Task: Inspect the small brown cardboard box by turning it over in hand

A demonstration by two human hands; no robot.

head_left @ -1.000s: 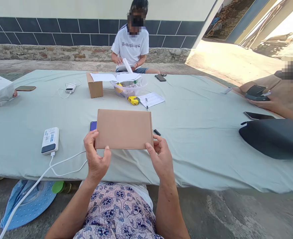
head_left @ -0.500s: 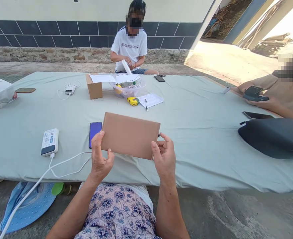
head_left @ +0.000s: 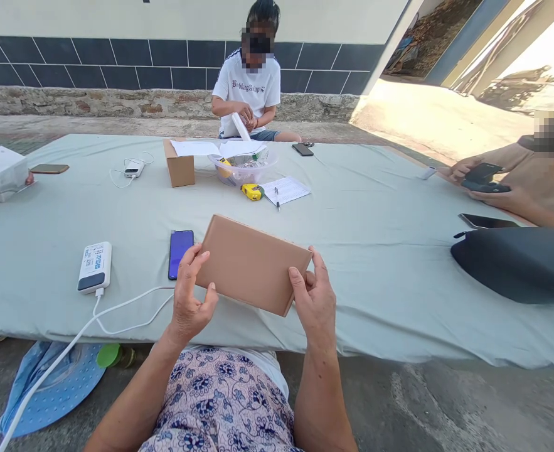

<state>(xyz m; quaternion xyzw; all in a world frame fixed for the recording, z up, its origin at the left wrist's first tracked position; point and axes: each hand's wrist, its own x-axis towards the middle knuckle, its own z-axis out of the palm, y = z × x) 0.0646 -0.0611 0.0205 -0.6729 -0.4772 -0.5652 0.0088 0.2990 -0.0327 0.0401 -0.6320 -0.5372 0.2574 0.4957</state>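
Note:
A flat brown cardboard box (head_left: pixel 255 263) is held up between my two hands above the near part of the table, its right side tilted downward. My left hand (head_left: pixel 191 301) grips the box's left end, with fingers at the edge and the thumb by the lower corner. At the other end, my right hand (head_left: pixel 318 304) pinches the right edge, thumb on the front face and fingertips partly hidden behind. Just left of the box lies a phone (head_left: pixel 181 254) with a lit blue screen.
A white power bank (head_left: pixel 95 267) with a cable lies at left. Farther back are a small carton (head_left: pixel 180 171), a plastic basin (head_left: pixel 243 172), a yellow tape measure (head_left: pixel 251 191) and paper (head_left: pixel 288 190). A black case (head_left: pixel 516 260) sits right. Other people sit around the table.
The cardboard box has turned clockwise and shifted slightly right, its right end lower. My right hand's fingers have closed onto its right edge.

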